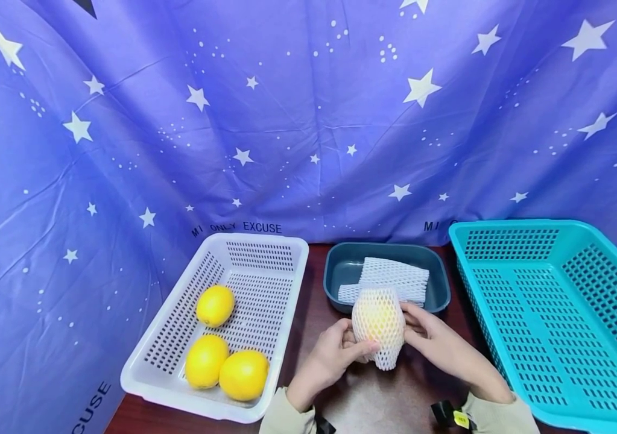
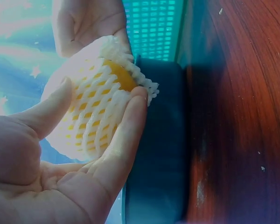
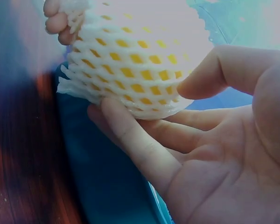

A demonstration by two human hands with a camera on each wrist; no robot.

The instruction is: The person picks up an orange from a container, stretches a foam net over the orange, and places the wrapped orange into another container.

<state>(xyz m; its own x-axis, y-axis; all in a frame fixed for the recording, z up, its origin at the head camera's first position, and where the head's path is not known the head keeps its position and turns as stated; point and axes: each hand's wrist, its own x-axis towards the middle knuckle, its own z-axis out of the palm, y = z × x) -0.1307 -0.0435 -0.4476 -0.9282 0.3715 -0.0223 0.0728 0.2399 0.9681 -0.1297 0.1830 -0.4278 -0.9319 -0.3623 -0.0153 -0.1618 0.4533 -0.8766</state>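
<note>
Both hands hold a yellow fruit [image 2: 119,74] dressed in a white foam net [image 1: 377,325], over the middle of the counter [image 1: 316,289], just on the front-edge side of a dark blue-green tray [image 1: 343,268]. The left hand [image 1: 330,355] grips it from the left, thumb on one face and fingers curled around the other. The right hand [image 1: 444,346] holds the opposite side between thumb and fingers. The left wrist view shows a patch of bare yellow skin beside the net's ragged end, close to a left fingertip; elsewhere the fruit shows through the mesh holes. From the head view, I cannot tell whether the net's lower tip touches the counter.

The tray sits by the counter's back edge with flat white foam nets [image 1: 395,274] inside. Toward the left edge, a white perforated basket [image 1: 265,289] contains three yellow fruits: one [image 1: 215,305] near the middle, and two, [image 1: 207,361] and [image 1: 244,375], close together near the basket's front end. A teal perforated basket [image 1: 536,313] stands on the right part of the counter. Behind the back edge hangs a blue-purple curtain [image 1: 313,150] with white stars. Pale cuffs [image 1: 289,416] and black straps [image 1: 446,416] show at the wrists.
</note>
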